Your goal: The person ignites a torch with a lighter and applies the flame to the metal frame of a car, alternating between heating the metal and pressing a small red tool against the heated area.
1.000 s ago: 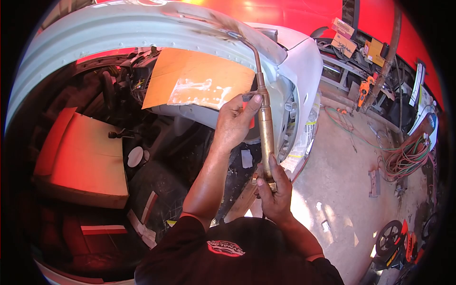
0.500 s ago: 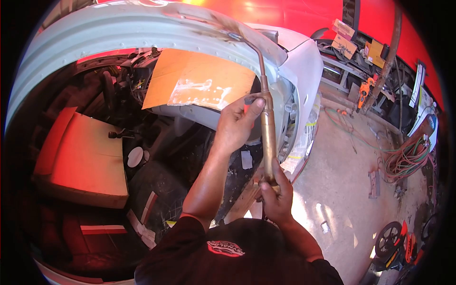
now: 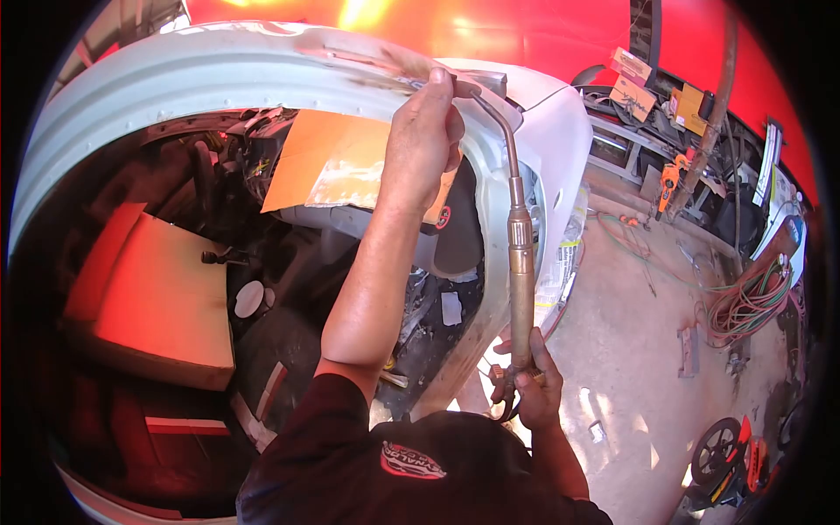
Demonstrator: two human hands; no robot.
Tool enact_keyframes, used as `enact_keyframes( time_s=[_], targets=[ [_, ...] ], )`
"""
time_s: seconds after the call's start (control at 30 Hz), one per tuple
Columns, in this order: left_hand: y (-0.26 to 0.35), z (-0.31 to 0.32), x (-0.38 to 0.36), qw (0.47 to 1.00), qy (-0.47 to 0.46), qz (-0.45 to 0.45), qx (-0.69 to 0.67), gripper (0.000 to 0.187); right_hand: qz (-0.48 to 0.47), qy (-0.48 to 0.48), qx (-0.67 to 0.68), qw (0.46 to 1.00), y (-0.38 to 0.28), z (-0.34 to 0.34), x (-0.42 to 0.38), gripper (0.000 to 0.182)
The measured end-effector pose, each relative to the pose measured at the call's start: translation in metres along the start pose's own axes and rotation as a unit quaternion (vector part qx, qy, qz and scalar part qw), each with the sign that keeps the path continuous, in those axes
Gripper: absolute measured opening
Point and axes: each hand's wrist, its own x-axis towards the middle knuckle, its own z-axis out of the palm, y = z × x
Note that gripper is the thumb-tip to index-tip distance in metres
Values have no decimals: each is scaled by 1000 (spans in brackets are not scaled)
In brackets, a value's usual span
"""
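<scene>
Left hand (image 3: 424, 140) has moved far, from the neck of the brass torch (image 3: 521, 276) to its bent tip, and the torch has shifted right.
The left forearm (image 3: 372, 280) partly blocks the cardboard sheet (image 3: 324, 162) under the pale car frame (image 3: 219, 77); coiled hoses (image 3: 748, 302) lie at right; the left hand's fingers are curled, their contents unclear, while the right hand (image 3: 542, 389) grips the torch's near end.

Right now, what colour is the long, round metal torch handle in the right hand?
The torch handle is dull brassy gold, best seen in the head view.
</scene>
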Motion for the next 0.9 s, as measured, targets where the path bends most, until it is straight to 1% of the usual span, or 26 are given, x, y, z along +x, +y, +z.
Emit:
enact_keyframes(
  time_s=[0.1,0.2,0.23,0.3,0.33,0.43,0.47,0.57,0.6,0.7,0.73,0.83,0.9],
  targets=[
    [-2,8,6,1000,9,-28,-9,54,-15,-2,9,1000,-1,-1,-2,71],
    [-6,17,10,999,6,-37,6,59,-3,-1,-53,999,-6,-4,-5,73],
    [-7,18,10,999,-3,-40,3,60,-10,2,-42,999,-4,-4,-6,73],
    [-14,15,2,997,1,-54,-62,61,-28,10,-23,999,-1,-6,-6,74],
    [-18,15,-5,994,0,-60,-94,61,-35,12,-34,999,-2,-6,-6,73],
    [-29,11,-41,998,-20,-62,-16,62,-52,21,-61,997,-9,-5,0,70],
    [-33,13,-45,999,2,-38,-1,63,-49,23,-65,996,-12,-5,2,70],
    [-26,6,-20,999,-4,-44,-21,64,-30,10,-39,999,-8,-2,0,70],
    [-18,6,-10,999,4,-27,-24,62,-26,2,-24,999,-5,-1,2,70],
    [-2,7,9,1000,6,11,7,60,-28,-12,-19,999,3,3,2,74],
    [0,7,12,1000,6,16,24,57,-40,-23,-43,998,4,2,3,74],
    [-4,6,8,999,23,-9,-46,56,-56,-21,-55,997,2,4,5,74],
    [-9,2,-5,998,20,-8,-56,57,-61,-14,-56,996,3,3,6,73]
  ],
)
